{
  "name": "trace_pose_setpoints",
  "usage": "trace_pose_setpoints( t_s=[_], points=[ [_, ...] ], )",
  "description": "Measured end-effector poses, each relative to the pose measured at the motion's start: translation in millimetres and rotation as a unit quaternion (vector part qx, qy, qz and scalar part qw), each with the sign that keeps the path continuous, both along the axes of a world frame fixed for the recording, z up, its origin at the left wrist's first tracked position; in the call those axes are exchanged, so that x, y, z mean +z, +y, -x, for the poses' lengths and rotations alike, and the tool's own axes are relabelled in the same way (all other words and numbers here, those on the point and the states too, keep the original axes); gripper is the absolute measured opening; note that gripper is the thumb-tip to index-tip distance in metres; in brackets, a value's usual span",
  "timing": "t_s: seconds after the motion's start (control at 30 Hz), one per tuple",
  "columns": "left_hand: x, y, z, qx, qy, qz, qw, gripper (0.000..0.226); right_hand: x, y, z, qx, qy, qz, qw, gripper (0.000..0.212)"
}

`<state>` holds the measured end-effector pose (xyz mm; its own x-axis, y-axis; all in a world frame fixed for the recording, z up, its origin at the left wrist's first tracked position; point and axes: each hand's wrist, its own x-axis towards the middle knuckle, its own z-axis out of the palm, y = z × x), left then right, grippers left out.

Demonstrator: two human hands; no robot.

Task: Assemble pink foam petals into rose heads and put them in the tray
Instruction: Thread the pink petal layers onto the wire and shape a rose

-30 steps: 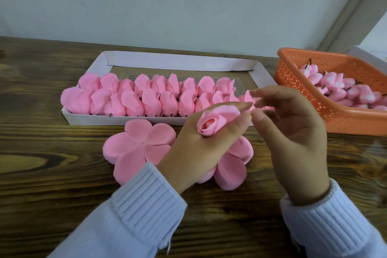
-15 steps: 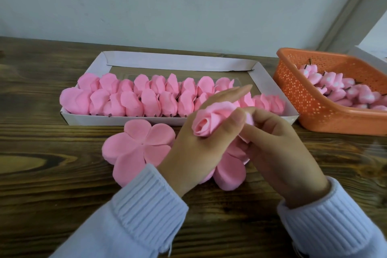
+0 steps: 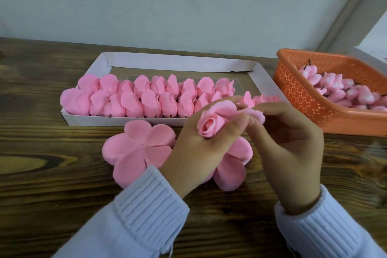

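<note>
My left hand (image 3: 201, 148) grips a pink foam rose head (image 3: 211, 124) above the table, its rolled centre facing left. My right hand (image 3: 287, 151) pinches one outer petal (image 3: 257, 115) of that rose at its right side. A flat five-petal foam piece (image 3: 136, 151) lies on the wood just left of my left hand. Another flat petal piece (image 3: 234, 165) lies under and between my hands, partly hidden. Behind them the white cardboard tray (image 3: 173, 63) holds two rows of several finished rose heads (image 3: 146, 98).
An orange perforated basket (image 3: 303, 94) with several small pink buds (image 3: 335, 90) on dark stems stands at the right. A white box corner (image 3: 368, 56) shows behind it. The dark wooden table (image 3: 41, 184) runs back to a pale wall.
My right hand went from open beside the rose to pinching an outer petal and drawing it out to the right. My left hand turned the rose slightly and kept hold.
</note>
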<state>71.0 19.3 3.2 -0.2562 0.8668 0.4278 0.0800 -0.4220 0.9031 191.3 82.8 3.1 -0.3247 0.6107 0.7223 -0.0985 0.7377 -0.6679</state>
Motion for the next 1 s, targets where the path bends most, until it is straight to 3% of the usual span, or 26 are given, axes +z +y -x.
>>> trace_pose_setpoints(
  t_s=[0.23,0.53,0.67,0.77,0.93,1.0],
  points=[
    [-0.5,-2.5,-2.5,-0.026,0.025,-0.002,0.999,0.014,2.7,-0.5,-0.3,0.016,0.005,-0.006,1.0,0.01],
    [-0.5,-2.0,-2.5,0.033,-0.004,0.0,0.999,0.002,0.4,2.4,-0.3,0.11,0.025,0.033,0.993,0.009],
    [0.9,-2.7,-2.8,0.011,-0.038,0.014,0.999,0.044,-1.4,4.7,0.4,0.147,0.038,0.06,0.987,0.017],
    [4.1,-2.7,-3.4,0.016,-0.071,0.025,0.997,0.027,-3.4,7.2,2.1,0.117,0.047,0.129,0.984,0.02],
    [6.0,-3.3,-5.0,-0.023,-0.137,-0.012,0.99,0.017,-5.2,7.9,5.3,0.112,-0.083,0.251,0.958,0.012],
    [5.5,-3.4,-4.0,-0.033,-0.146,-0.021,0.988,0.012,-7.2,6.9,5.4,0.117,-0.131,0.272,0.946,0.021]
  ],
)
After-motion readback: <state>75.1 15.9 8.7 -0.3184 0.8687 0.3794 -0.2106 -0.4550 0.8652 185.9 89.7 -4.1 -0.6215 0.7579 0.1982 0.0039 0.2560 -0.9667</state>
